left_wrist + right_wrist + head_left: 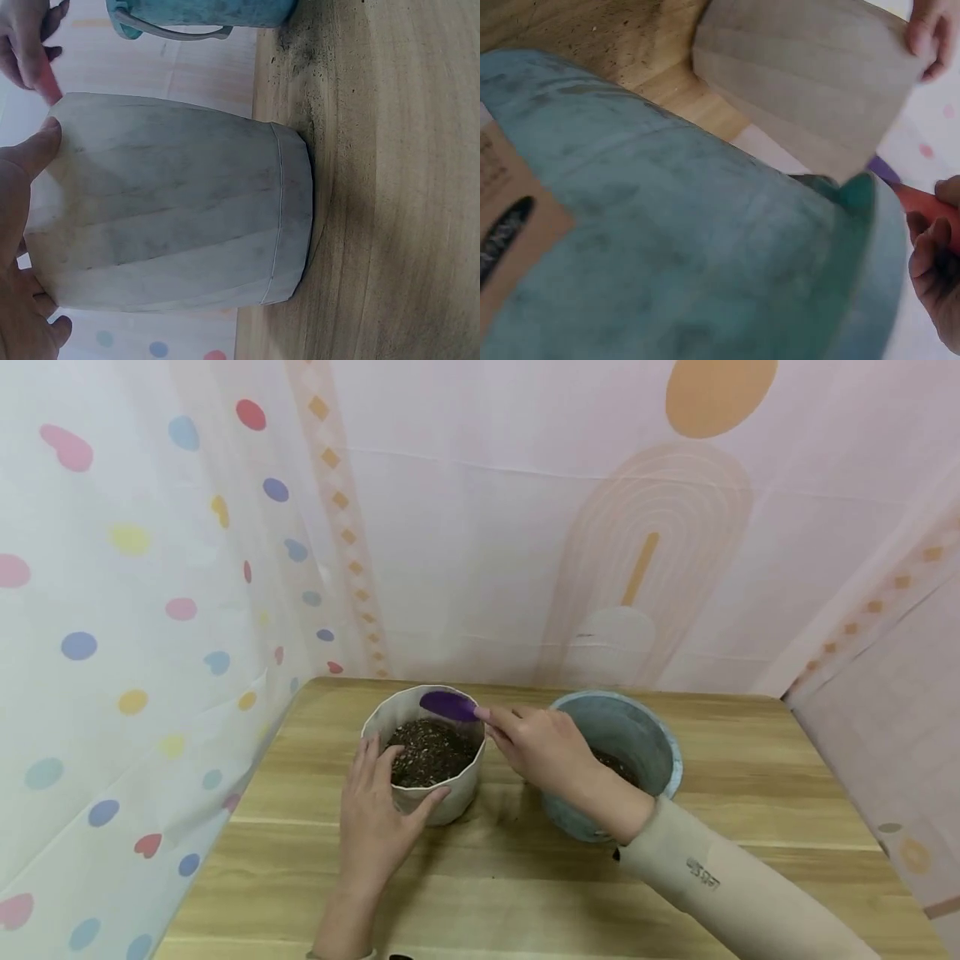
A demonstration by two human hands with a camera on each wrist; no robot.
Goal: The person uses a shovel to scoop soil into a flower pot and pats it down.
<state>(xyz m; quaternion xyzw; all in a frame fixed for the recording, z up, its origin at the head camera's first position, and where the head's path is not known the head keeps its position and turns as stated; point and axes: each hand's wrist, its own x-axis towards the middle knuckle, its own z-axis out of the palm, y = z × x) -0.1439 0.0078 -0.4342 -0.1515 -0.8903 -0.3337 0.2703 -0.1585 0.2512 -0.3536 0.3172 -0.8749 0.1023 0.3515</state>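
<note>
A white pot (pixel 452 803) with a faceted rim stands on the table, dark soil (pixel 429 758) inside it. My left hand (pixel 375 831) holds its near left rim, thumb at the front and fingers spread around the left side. Above the far right of this pot, my right hand (pixel 551 745) grips a small garden trowel by its red handle (pixel 924 206). The trowel's purple blade (pixel 447 706) extends over the pot's opening, above the soil. Behind my right forearm stands a blue-green pot (pixel 570 810), partly hidden, with some dark soil (pixel 617 767) low inside.
Both pots stand on a wooden table (pixel 300 877) close to its back edge. Loose soil crumbs (pixel 301 54) lie on the wood between them. A curved handle (pixel 176 34) hangs on the blue-green pot's side. Patterned curtains (pixel 465 568) rise behind and to the left.
</note>
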